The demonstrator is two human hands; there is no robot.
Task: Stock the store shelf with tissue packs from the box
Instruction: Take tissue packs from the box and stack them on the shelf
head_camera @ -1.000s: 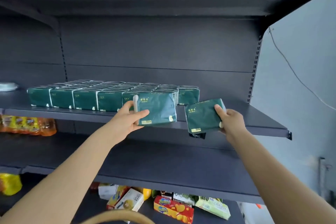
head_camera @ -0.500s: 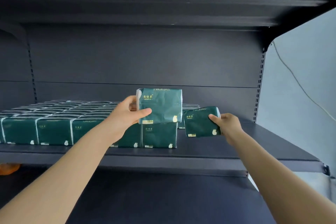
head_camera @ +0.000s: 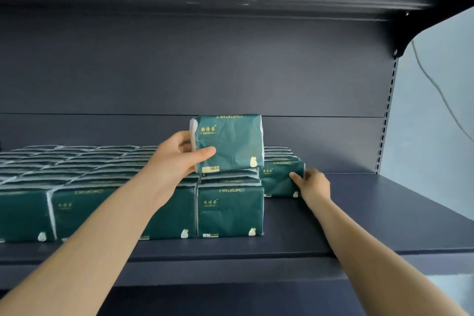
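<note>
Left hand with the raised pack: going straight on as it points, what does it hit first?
Probably nothing soon: the left hand holds its tissue pack just above the stocked packs, so it should skim over them to the back panel. Clearance is unclear; its lower edge might brush their tops.

The rows of packs [head_camera: 77, 161] run off the left edge. Fingers of the left hand [head_camera: 177, 156] hide behind the raised pack [head_camera: 230, 141], and those of the right hand [head_camera: 314, 185] behind the low pack [head_camera: 279, 179]. The gold writing [head_camera: 208, 129] is too small to read.
</note>
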